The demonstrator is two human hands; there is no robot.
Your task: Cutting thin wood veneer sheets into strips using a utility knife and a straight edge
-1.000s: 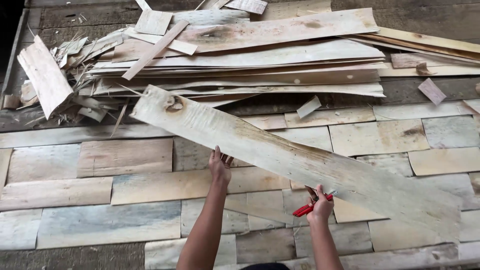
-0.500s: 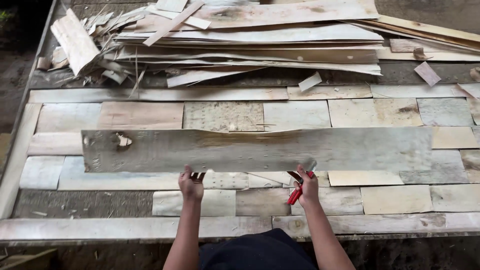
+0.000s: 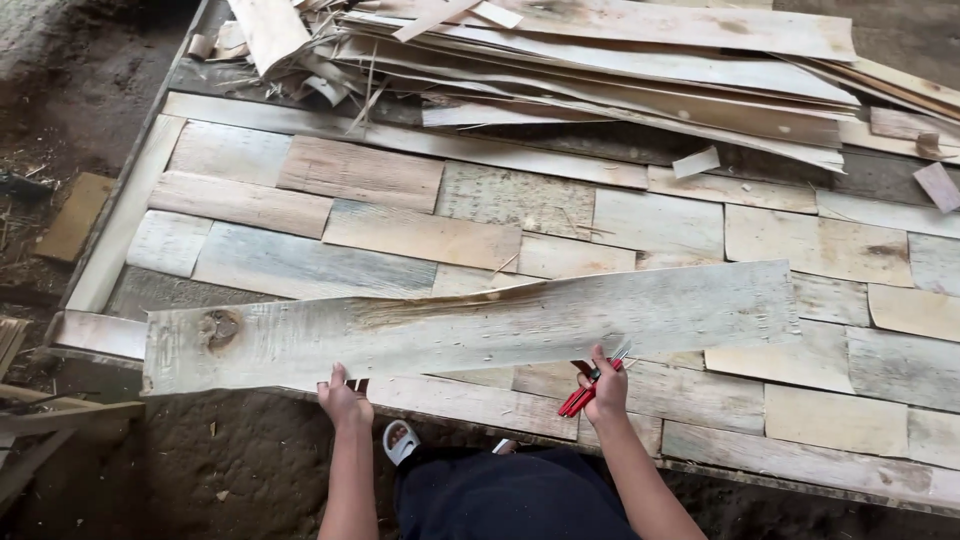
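Long thin veneer sheet (image 3: 470, 325): grey-weathered, pale, with a dark knot near its left end, a brownish streak running along the upper middle, and a ragged upper edge stepping up toward the right. Lying flat and slightly tilted, right end a little higher, across the near edge of the table (image 3: 120, 235), left end overhanging the near-left corner.

Left hand (image 3: 345, 400) gripping the sheet's near edge left of centre, fingers (image 3: 338, 377) curling up onto the edge, closed on the wood. Right hand (image 3: 603, 385) gripping the same near edge right of centre, fingers (image 3: 600, 357) pressing on top of the sheet, also closed around a red-handled tool (image 3: 582, 392), its metal tip poking up against the sheet's edge. Both hands sitting below the sheet, well apart, sheet spanning past them on either side.

Lying underneath: patchwork of smaller veneer pieces (image 3: 420, 235) covering the table in rows. Piling up along the far edge: stack of loose veneer strips (image 3: 620, 70), curled and split. Showing just off the near edge, between the arms: white sandal (image 3: 400, 440) on the dirt floor (image 3: 230, 480).
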